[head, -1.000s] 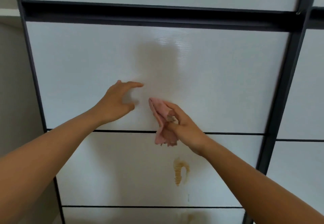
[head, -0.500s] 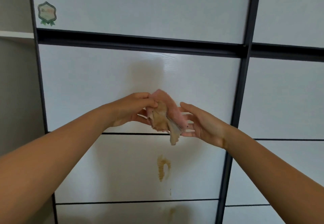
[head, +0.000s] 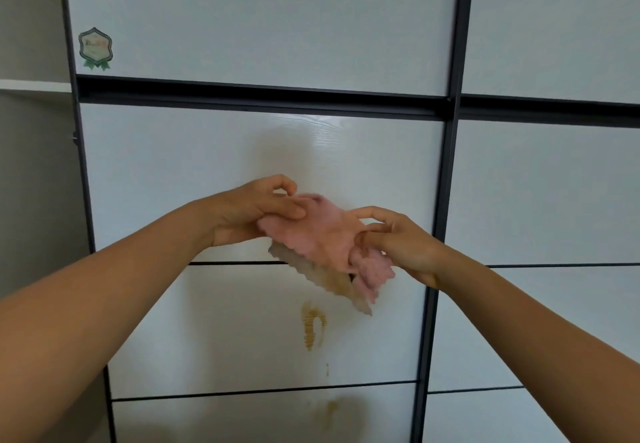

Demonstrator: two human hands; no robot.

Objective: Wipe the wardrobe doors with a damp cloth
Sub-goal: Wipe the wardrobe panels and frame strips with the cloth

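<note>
The cloth (head: 322, 231) is pale pink on top and a dingy tan underneath, with a wavy scalloped edge. The wardrobe door (head: 207, 165) is glossy white with a faint wood-grain pattern, framed in black bars (head: 446, 200). A yellow-brown stain (head: 313, 325) — streaked in fine horizontal lines — marks a lower panel, with a paler tan smudge (head: 330, 408) beneath. The badge sticker (head: 95, 47) is green and cream.

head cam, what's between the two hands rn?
The pink cloth, stretched from the left hand to the right hand; each holds an end. Head view shows it, in front of the wardrobe door.
</note>
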